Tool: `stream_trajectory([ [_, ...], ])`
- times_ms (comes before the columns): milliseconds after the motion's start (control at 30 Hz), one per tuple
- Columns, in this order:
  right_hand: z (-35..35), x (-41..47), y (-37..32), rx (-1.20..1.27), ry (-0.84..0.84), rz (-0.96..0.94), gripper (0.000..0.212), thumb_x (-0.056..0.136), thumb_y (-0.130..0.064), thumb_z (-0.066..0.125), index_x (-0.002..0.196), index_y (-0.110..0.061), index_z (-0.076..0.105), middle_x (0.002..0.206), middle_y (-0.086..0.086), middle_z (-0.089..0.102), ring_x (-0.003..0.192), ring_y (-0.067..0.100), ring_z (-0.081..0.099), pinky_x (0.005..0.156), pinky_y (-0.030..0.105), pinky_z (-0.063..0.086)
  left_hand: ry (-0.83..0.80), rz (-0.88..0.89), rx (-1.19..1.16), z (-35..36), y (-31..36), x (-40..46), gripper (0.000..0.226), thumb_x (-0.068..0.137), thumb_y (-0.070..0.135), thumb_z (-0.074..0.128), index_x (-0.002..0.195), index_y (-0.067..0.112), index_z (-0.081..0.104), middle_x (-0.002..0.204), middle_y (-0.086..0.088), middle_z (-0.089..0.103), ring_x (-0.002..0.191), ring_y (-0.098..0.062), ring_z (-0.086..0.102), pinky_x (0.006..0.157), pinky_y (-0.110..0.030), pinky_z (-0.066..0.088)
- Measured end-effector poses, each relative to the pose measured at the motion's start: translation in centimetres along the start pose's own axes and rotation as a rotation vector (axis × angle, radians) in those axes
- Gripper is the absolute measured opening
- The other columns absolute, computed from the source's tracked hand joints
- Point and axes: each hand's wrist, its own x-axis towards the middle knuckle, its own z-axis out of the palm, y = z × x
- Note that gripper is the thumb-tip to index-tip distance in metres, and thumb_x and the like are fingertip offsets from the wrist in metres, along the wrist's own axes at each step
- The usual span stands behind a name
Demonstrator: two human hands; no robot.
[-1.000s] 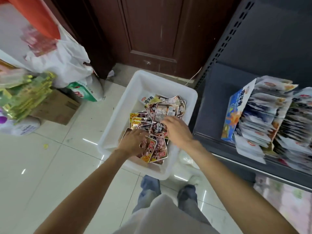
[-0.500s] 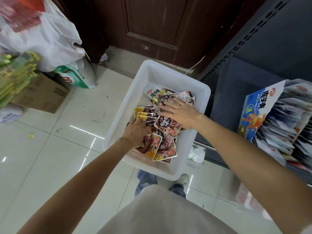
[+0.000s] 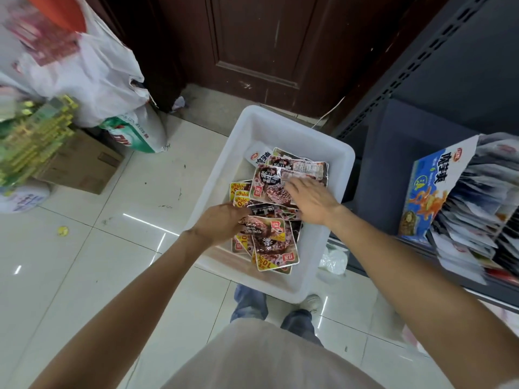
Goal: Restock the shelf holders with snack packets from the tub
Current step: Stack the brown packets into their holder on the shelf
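The right hand [image 3: 310, 202] has been slid toward the far end of the white tub [image 3: 292, 130], fingers flat on the snack packets [image 3: 271, 182]. The tub is hemmed in by the dark shelf [image 3: 376, 175] on the right; open tile is left. A cardboard box [image 3: 81, 164] sits far left. Near packets are gripped by the left hand [image 3: 222, 224].

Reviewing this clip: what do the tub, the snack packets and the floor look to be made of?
Tub: white, slightly translucent, rounded rim, probably moulded plastic, smooth matte-satin. Snack packets: thin printed film or foil laminate, likely; glossy, crinkled, with flat sealed edges catching glare. Floor: pale square tiles with dark grout lines and sharp light reflections, likely glazed ceramic or polished stone.
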Motion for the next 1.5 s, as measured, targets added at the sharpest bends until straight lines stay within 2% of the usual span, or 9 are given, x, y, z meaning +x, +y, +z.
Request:
stream_trajectory([
  [133,-0.7,1.5,-1.5,-0.146,-0.006,0.068,0.084,0.079,-0.06,0.062,0.144,-0.018,0.027,0.138,0.018,0.038,0.124,0.036,0.04,0.105,0.048,0.035,0.099,-0.075,-0.004,0.5,0.0,-0.6,0.032,0.097,0.028,0.05,0.127,0.018,0.05,0.109,-0.003,0.067,0.092,-0.022,0.065,0.077,-0.032,0.05],
  [300,-1.2,1.3,-2.5,-0.046,0.02,0.021,0.045,0.093,-0.027,0.054,0.131,-0.007,0.04,0.126,0.018,0.05,0.106,0.029,0.056,0.082,0.041,0.054,0.319,-0.296,-0.235,0.8,0.2,-1.2,0.032,0.095,0.027,0.054,0.125,0.015,0.049,0.092,-0.009,0.07,0.074,-0.029,0.066,0.06,-0.031,0.05],
  [467,-2.2,-2.9,-2.1,0.501,0.346,0.349,0.021,0.099,-0.02,0.048,0.114,-0.02,0.063,0.098,0.003,0.07,0.084,0.024,0.066,0.079,0.041,0.053,0.543,-0.517,-0.831,0.4,1.2,-1.6,0.027,0.091,0.025,0.061,0.115,0.017,0.051,0.087,0.009,0.064,0.073,-0.001,0.061,0.054,-0.011,0.044],
  [667,-3.2,-7.6,-3.6,1.228,0.568,0.667,0.012,0.096,-0.009,0.053,0.104,-0.007,0.061,0.101,0.015,0.068,0.092,0.03,0.065,0.079,0.039,0.052,0.715,-0.631,-1.335,-0.9,2.3,-1.9,0.017,0.088,0.017,0.066,0.1,0.024,0.056,0.087,0.006,0.068,0.075,-0.014,0.066,0.065,-0.026,0.053],
  [833,-4.8,-12.1,-4.4,1.995,0.638,0.552,0.033,0.091,0.001,0.056,0.107,-0.028,0.054,0.106,0.003,0.07,0.089,0.014,0.068,0.066,0.028,0.054,0.659,-0.458,-1.591,-3.5,4.6,-1.6,0.024,0.086,0.007,0.065,0.104,0.021,0.058,0.093,0.004,0.074,0.083,-0.018,0.071,0.062,-0.026,0.055],
  [1067,-5.5,-16.9,-5.1,1.921,0.783,0.407,0.054,0.089,0.009,0.054,0.121,-0.035,0.047,0.101,0.003,0.071,0.092,0.017,0.066,0.072,0.031,0.053,0.447,-0.177,-1.355,-6.8,11.1,-1.9,0.063,0.062,0.032,0.085,0.117,0.026,0.054,0.11,0.006,0.07,0.099,-0.012,0.068,0.073,-0.021,0.055],
  [1200,-5.6,-20.5,-4.3,1.795,0.906,0.455,0.05,0.078,-0.026,0.073,0.12,-0.035,0.046,0.097,-0.009,0.072,0.091,0.01,0.069,0.08,0.035,0.056,0.416,-0.123,-1.187,-7.3,15.7,-2.1,0.075,0.056,0.039,0.089,0.119,0.029,0.049,0.113,0.007,0.067,0.107,-0.015,0.064,0.087,-0.041,0.054],
  [1367,-3.2,-28.9,-0.6,1.578,1.076,0.467,0.043,0.074,-0.057,0.071,0.107,-0.046,0.046,0.102,-0.019,0.067,0.096,0.002,0.064,0.08,0.03,0.052,0.429,-0.004,-1.097,-5.8,23.4,-1.5,0.028,0.078,0.037,0.073,0.098,0.045,0.055,0.103,0.009,0.069,0.098,-0.011,0.067,0.088,-0.046,0.054],
  [1500,1.3,-38.9,3.8,1.604,1.292,0.518,0.04,0.076,-0.035,0.076,0.102,-0.049,0.048,0.105,-0.01,0.068,0.1,0.016,0.065,0.087,0.049,0.052,0.491,0.015,-1.137,-4.4,31.0,-0.2,0.017,0.08,0.039,0.067,0.096,0.038,0.062,0.103,0.005,0.07,0.098,-0.017,0.067,0.09,-0.047,0.051],
])
